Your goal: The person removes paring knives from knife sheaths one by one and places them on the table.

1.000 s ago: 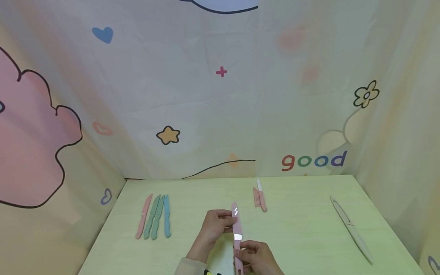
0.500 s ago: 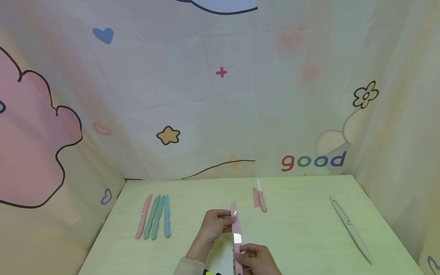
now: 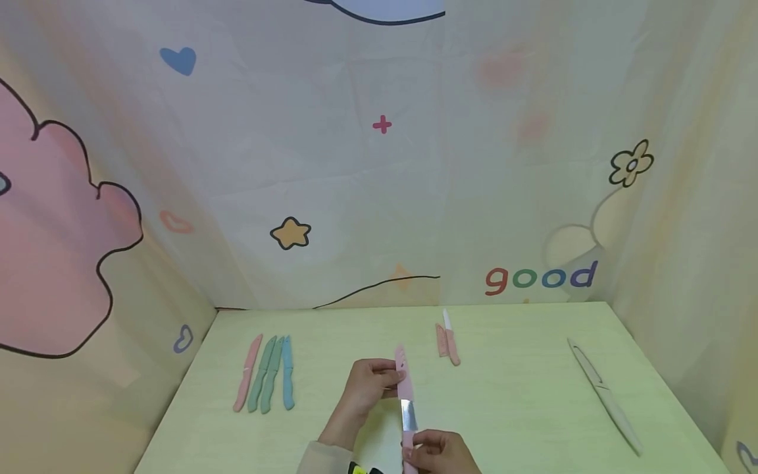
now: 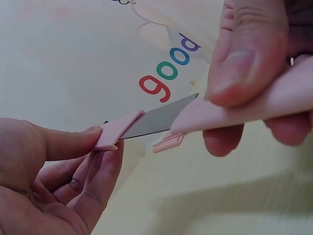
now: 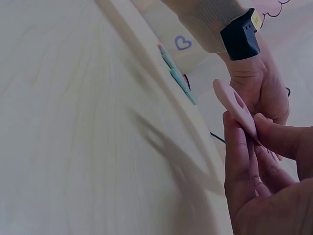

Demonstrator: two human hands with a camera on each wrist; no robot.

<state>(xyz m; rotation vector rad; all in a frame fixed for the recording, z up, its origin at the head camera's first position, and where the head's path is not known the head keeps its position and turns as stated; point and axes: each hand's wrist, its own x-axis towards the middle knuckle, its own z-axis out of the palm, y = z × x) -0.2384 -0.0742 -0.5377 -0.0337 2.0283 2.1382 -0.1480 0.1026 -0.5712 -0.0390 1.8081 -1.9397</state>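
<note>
A pink knife (image 3: pixel 408 416) is held upright in the head view, its blade partly inside a pink sheath (image 3: pixel 404 385). My left hand (image 3: pixel 368 384) pinches the sheath between thumb and fingers near its slotted tip. Lower down, my right hand (image 3: pixel 443 451) grips the knife's pink handle (image 4: pixel 264 100). Bare steel blade (image 4: pixel 156 117) shows between sheath and handle in the left wrist view. From the right wrist, the handle's end with its hole (image 5: pixel 234 105) sticks out past the right fingers; the blade is hidden there.
Sheathed knives lie in a row at the left: a pink one (image 3: pixel 247 374), two green ones (image 3: pixel 266 375) and a blue one (image 3: pixel 287 372). Behind the hands are a small pink knife (image 3: pixel 451 342) and its sheath (image 3: pixel 441 341). A beige knife (image 3: pixel 605 396) lies at the right.
The right hand has moved down toward the table's near edge with the handle, and the left has shifted slightly up with the sheath. More blade shows between them.
</note>
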